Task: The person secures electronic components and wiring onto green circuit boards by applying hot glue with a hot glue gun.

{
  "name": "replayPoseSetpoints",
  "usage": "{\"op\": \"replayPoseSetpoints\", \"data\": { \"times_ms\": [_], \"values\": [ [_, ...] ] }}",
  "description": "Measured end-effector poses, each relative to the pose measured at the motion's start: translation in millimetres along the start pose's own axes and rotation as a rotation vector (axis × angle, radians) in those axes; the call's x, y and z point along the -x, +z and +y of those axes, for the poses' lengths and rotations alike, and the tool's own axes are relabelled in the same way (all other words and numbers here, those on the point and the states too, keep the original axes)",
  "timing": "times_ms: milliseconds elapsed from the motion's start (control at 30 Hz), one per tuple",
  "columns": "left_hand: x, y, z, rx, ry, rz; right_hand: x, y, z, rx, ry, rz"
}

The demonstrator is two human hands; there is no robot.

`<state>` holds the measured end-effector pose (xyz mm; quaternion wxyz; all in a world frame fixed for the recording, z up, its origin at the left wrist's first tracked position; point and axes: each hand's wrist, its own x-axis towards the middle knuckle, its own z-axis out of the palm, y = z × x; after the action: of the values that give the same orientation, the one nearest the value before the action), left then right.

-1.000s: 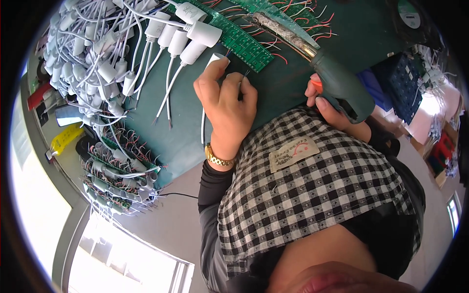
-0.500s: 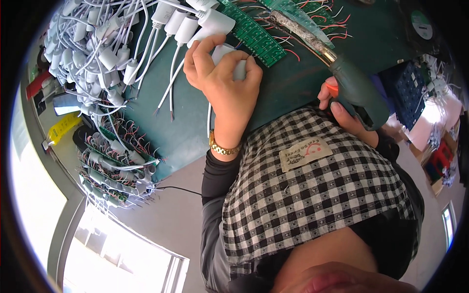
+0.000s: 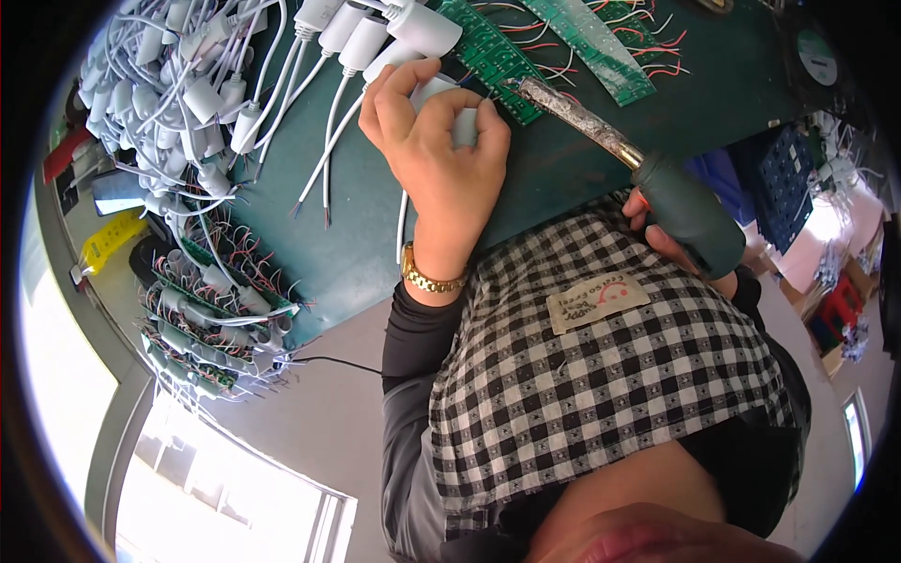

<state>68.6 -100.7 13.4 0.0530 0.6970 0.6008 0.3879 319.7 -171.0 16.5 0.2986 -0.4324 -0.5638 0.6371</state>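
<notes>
One checked apron (image 3: 601, 375) is nearest. Beyond it, two hands work at one table (image 3: 324, 258). The right hand (image 3: 669, 246) is wrapped around the dark grip of one soldering iron (image 3: 657, 181), which hides most of its fingers. The left hand (image 3: 441, 159), with one gold watch (image 3: 432, 279) at the wrist, pinches one white cap (image 3: 465, 128) and its thin wires, thumb and forefinger nearly closed. The cap is half hidden by fingers. The iron's tip is just beside those fingertips; I cannot tell whether it touches a wire. Past them lie at least two green circuit boards (image 3: 595, 49), and about five loose white sockets (image 3: 362, 43), some cut off by the top edge. The piled sockets (image 3: 155, 98) at left overlap too much to count.
</notes>
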Motion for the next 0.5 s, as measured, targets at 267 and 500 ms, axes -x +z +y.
{"op": "replayPoseSetpoints", "data": {
  "times_ms": [267,500],
  "values": [
    [5,8,-1,0.058,-0.047,0.031,16,-11,28,-0.379,0.291,0.005],
    [3,9,1,0.016,-0.065,0.039,17,-10,31,-0.522,0.346,0.035]
  ]
}}
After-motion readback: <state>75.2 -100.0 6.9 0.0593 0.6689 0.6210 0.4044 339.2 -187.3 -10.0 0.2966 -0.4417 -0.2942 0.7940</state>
